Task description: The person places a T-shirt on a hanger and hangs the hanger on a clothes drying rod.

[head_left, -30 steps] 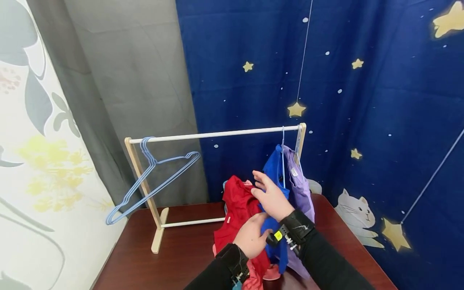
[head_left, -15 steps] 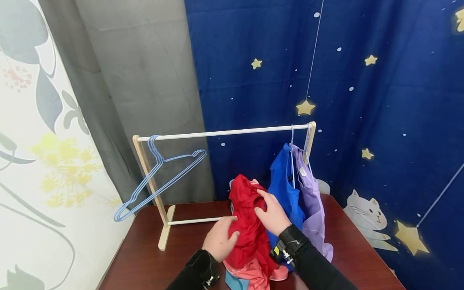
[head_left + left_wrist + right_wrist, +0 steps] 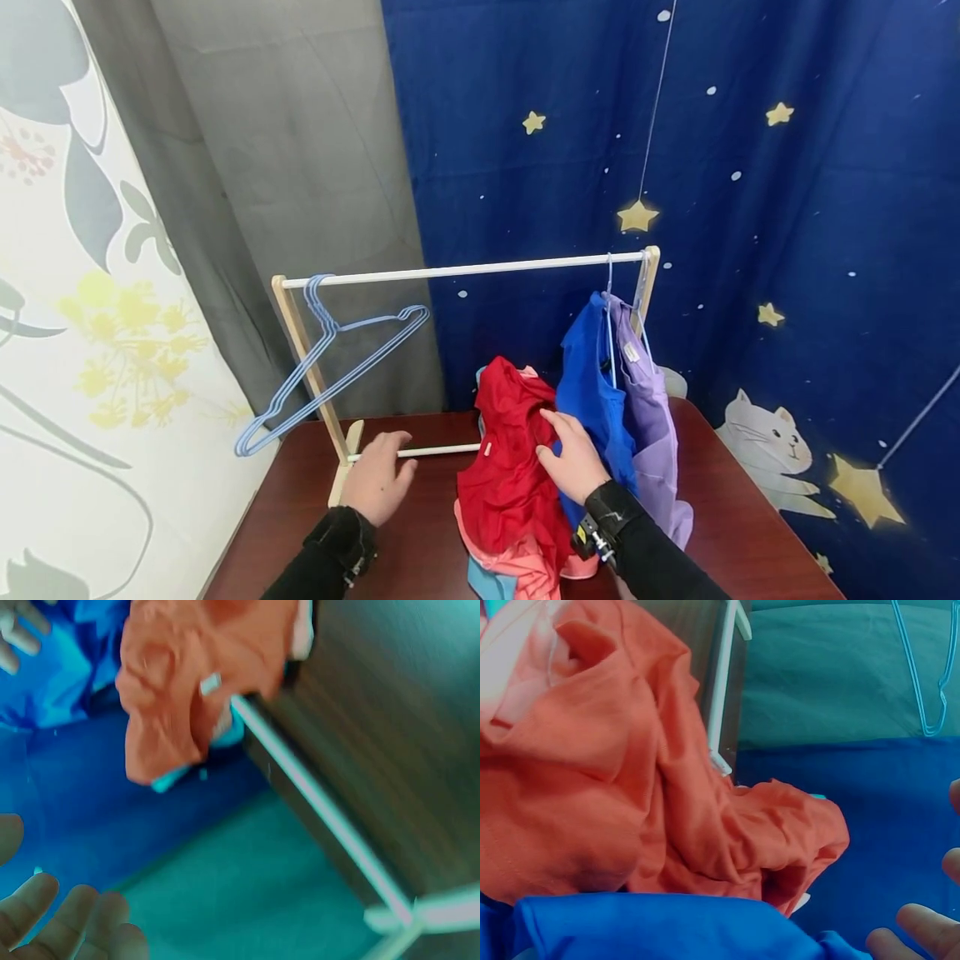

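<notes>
A red garment (image 3: 510,458) lies on top of a heap on the table, with pink cloth (image 3: 525,562) and light-blue cloth (image 3: 491,581) showing under it. My right hand (image 3: 573,457) hovers at the red garment's right side with fingers spread; whether it touches the cloth I cannot tell. My left hand (image 3: 377,479) is away to the left, in front of the rack's lower bar, holding nothing. Blue hangers (image 3: 330,367) hang on the left end of the rack. At the right end a blue garment (image 3: 596,383) and a purple garment (image 3: 648,417) hang on hangers.
The clothes rack (image 3: 465,271) has wooden side posts and white bars, and stands on a dark red-brown table (image 3: 420,542). Behind it hang a grey curtain (image 3: 315,167) and a blue star-patterned curtain (image 3: 525,192). A floral-patterned white panel (image 3: 90,333) is at the left.
My left hand has moved left, from over the red garment to beside the rack's lower bar. My right hand has dropped slightly and stays by the red garment. The view has shifted a little.
</notes>
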The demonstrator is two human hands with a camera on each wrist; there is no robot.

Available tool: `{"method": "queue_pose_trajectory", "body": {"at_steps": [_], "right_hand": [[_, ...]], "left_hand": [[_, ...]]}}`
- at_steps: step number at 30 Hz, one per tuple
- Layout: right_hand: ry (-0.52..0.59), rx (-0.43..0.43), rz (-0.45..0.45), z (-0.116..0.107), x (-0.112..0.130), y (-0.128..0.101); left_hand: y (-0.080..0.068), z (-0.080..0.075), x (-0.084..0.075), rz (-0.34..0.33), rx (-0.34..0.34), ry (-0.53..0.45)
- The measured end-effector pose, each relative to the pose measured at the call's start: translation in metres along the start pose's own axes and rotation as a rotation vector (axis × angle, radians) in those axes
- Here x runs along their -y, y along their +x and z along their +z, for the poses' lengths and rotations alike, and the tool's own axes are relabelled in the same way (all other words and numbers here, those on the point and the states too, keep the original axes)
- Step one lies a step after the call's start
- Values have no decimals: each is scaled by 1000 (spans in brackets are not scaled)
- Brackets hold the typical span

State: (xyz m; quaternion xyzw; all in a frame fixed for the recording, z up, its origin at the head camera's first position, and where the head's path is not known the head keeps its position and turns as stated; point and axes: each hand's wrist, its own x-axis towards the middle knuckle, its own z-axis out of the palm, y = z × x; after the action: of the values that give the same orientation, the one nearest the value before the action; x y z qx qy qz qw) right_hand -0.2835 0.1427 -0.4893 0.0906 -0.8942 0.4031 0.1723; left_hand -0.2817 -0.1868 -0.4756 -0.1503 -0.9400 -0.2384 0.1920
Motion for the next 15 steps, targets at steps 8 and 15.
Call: {"method": "queue_pose_trajectory", "body": {"at_steps": [8, 15], "right_hand": [[-10, 2, 0, 4, -6, -4], [4, -3, -3, 6, -9, -5]], "left_hand": [[38, -60, 33, 151, -229, 240], [70, -106, 67, 145, -379, 370]]}}
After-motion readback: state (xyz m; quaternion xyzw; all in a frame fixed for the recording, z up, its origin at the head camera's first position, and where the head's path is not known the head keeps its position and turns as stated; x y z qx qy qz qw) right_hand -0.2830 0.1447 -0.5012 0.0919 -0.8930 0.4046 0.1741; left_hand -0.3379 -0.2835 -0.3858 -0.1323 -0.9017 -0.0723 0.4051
